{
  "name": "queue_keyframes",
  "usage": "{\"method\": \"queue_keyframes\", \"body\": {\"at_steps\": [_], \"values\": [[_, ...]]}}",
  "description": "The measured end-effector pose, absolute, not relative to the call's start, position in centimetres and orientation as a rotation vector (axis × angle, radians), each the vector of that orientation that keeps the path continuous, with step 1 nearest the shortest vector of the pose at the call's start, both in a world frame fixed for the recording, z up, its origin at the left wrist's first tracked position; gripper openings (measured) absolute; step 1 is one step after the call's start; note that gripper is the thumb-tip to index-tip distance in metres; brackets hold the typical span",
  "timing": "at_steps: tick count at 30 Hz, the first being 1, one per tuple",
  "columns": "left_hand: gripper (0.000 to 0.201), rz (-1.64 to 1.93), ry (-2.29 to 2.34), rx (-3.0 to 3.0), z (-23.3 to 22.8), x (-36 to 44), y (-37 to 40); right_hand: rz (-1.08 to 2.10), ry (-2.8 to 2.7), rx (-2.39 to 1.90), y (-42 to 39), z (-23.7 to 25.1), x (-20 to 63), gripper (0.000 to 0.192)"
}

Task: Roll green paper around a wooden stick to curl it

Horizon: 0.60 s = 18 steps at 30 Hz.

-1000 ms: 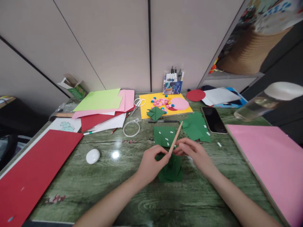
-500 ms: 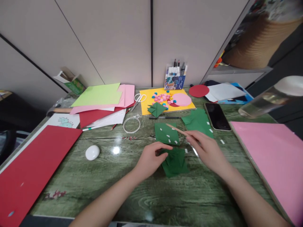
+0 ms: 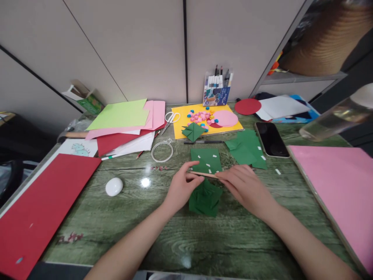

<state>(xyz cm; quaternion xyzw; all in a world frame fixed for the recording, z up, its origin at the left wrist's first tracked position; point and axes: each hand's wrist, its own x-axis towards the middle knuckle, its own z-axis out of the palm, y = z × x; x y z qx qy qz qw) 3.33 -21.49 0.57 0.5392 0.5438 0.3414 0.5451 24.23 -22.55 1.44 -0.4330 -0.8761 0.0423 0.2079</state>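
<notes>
A thin wooden stick (image 3: 204,175) is held level by my right hand (image 3: 247,188), which pinches its right end. My left hand (image 3: 182,186) has its thumb and index finger spread around the stick's other end; whether it touches the stick I cannot tell. Just below the stick lies a creased dark green paper piece (image 3: 205,200). Behind the stick, a flat green paper square (image 3: 206,158) carries several small white bits. More green paper (image 3: 247,149) lies beyond my right hand, with white bits along its edge.
A yellow sheet (image 3: 179,120) bears pink and blue balls and a folded green piece (image 3: 193,132). Around it are scissors (image 3: 171,118), a pen (image 3: 204,142), a tape ring (image 3: 162,160), a phone (image 3: 272,139), a bottle (image 3: 335,116), a pink stack (image 3: 335,186) and red paper (image 3: 49,206).
My right hand has brought the stick down and left, its tip now between my left fingers. The creased green piece has shifted left.
</notes>
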Motion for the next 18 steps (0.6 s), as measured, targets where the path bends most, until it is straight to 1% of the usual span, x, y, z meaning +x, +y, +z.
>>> {"method": "queue_keyframes", "body": {"at_steps": [6,13,18], "values": [[0.018,0.780,1.222,1.265,0.24,3.28,-21.28,0.148,-2.441,-1.174,-22.67,1.66,24.18,0.018],[0.016,0.831,1.242,1.227,0.39,3.35,-21.37,0.184,-2.412,-1.164,-22.86,1.63,23.99,0.019],[0.016,0.881,1.253,1.333,0.63,3.25,-21.63,0.278,-2.395,-1.165,-23.02,1.68,23.91,0.020]]}}
